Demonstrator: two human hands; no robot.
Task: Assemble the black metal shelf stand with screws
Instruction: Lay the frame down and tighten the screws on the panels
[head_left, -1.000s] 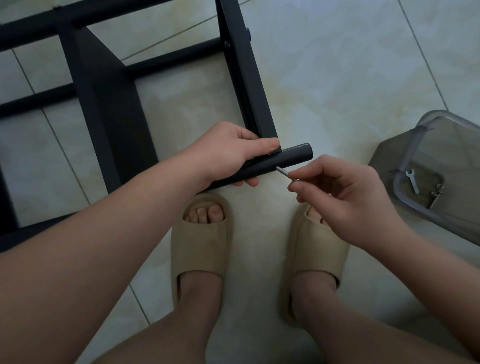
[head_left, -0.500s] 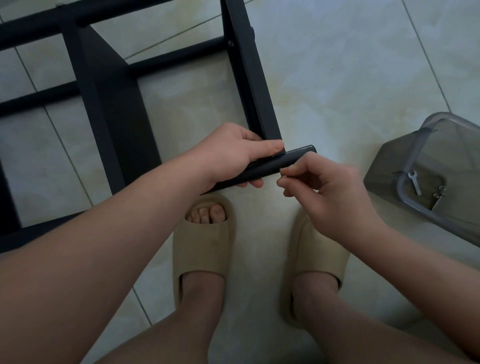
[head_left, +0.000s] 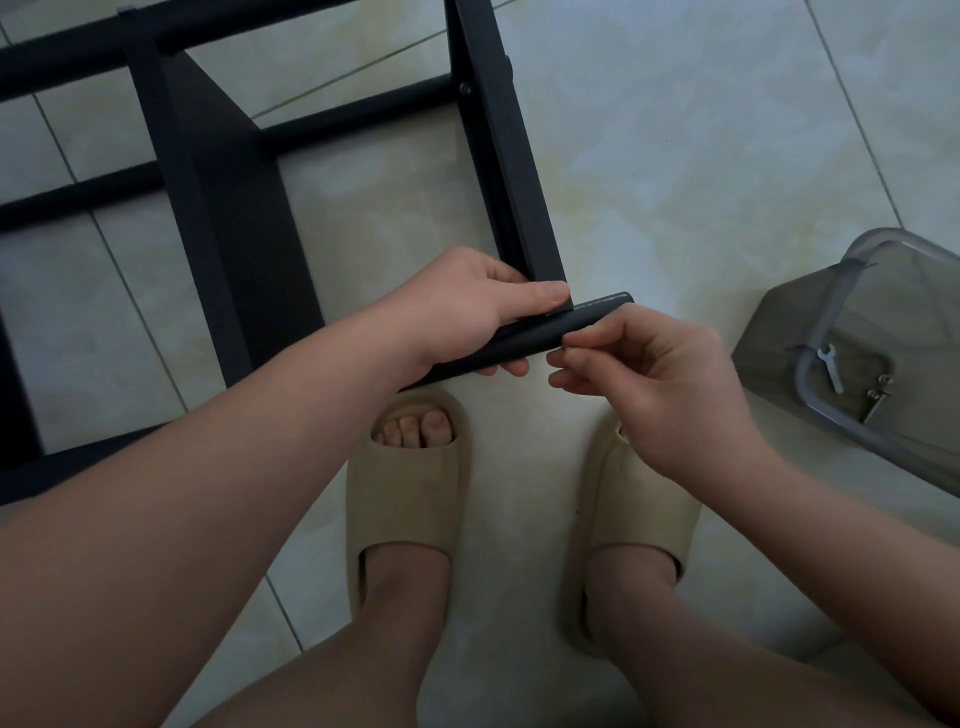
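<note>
Pale glossy floor tiles (head_left: 675, 130) under black shelf frame (head_left: 218, 234).

A beige open-toed slide sandal is worn on each foot: left sandal (head_left: 410, 499), right sandal (head_left: 641, 501). Forearms and shins are left bare.

Open tiled floor (head_left: 675, 156) lies right of the stand's upright post (head_left: 506, 171). A clear plastic bin (head_left: 779, 322) blocks the far right, and crossbars (head_left: 353, 117) fence the left, apparently with gaps between.
</note>
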